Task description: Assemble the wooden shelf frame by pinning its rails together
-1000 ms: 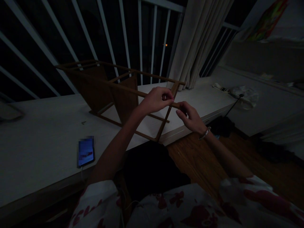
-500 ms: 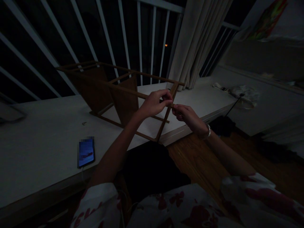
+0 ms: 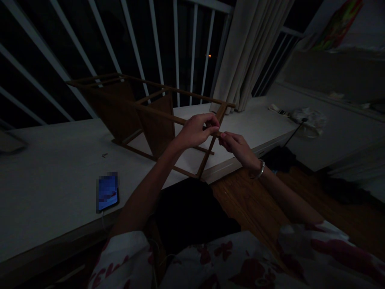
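Observation:
A brown wooden shelf rack (image 3: 156, 112) with thin rails and flat panels lies on its side on the white window ledge. My left hand (image 3: 200, 128) is closed in a pinch on its near rail, close to the right-end crossbar. Just right of it, the fingers of my right hand (image 3: 237, 147) pinch the tip of that same rail. Whether a small part sits between the right fingertips is hidden. A bracelet (image 3: 261, 169) is on my right wrist.
On the ledge (image 3: 54, 168) lie a lit phone (image 3: 107, 192) with a cable and a small metal piece (image 3: 104, 155). White window bars (image 3: 158, 48) and a curtain (image 3: 240, 52) stand behind the rack. A clear plastic bag (image 3: 313, 120) rests at the right, above the wooden floor (image 3: 240, 196).
Both hands stay at the rail's end; my right wrist has shifted and turned slightly. The view has moved a little, and the rack lies as before.

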### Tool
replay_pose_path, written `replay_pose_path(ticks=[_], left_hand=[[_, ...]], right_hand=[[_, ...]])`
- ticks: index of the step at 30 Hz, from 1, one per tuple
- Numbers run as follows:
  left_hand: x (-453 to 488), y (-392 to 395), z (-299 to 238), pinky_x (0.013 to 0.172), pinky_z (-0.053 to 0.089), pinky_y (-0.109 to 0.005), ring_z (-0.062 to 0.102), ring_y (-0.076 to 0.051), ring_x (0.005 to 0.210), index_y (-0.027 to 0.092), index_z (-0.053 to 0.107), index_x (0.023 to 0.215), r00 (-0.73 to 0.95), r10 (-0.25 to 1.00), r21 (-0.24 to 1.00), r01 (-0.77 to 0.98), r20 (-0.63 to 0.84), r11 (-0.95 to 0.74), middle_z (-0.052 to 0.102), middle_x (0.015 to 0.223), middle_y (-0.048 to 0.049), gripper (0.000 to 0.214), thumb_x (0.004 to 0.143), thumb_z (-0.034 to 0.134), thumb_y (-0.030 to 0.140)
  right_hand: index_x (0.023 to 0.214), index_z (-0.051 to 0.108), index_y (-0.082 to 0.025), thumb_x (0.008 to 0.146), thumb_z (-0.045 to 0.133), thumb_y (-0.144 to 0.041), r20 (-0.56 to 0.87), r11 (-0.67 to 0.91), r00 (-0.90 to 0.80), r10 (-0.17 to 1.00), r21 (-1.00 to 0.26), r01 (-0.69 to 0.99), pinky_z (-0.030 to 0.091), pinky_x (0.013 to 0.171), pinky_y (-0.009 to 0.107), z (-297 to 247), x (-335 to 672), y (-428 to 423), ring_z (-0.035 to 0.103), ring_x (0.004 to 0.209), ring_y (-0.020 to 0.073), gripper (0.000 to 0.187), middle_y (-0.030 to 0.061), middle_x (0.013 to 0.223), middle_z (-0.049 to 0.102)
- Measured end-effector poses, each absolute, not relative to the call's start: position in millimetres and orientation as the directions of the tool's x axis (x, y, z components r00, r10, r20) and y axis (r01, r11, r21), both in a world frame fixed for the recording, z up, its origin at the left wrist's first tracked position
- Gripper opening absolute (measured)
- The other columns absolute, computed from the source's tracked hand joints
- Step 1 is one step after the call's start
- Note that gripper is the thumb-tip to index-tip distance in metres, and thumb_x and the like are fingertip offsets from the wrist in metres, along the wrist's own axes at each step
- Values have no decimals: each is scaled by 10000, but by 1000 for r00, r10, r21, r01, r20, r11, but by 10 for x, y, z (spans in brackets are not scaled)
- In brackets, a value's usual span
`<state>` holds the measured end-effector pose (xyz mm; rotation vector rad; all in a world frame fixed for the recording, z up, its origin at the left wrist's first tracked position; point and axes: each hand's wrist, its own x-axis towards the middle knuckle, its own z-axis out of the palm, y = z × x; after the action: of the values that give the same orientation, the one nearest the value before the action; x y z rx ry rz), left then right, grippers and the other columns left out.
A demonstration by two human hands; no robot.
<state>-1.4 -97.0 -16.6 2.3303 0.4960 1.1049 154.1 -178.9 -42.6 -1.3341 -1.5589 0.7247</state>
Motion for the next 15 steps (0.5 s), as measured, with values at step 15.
replay_pose_path(ticks=[15], left_hand=[[-62, -909, -157, 636, 415, -237, 528, -108, 710, 137, 614, 734, 623, 448, 537, 51, 641, -842, 586, 739, -18, 67, 741, 548, 137]], right_hand=[[702, 515, -147, 815, 432, -541, 220, 200, 24, 975, -922, 331, 239, 466, 204, -433, 1563, -1766, 304, 525, 58, 419, -25, 604, 363]])
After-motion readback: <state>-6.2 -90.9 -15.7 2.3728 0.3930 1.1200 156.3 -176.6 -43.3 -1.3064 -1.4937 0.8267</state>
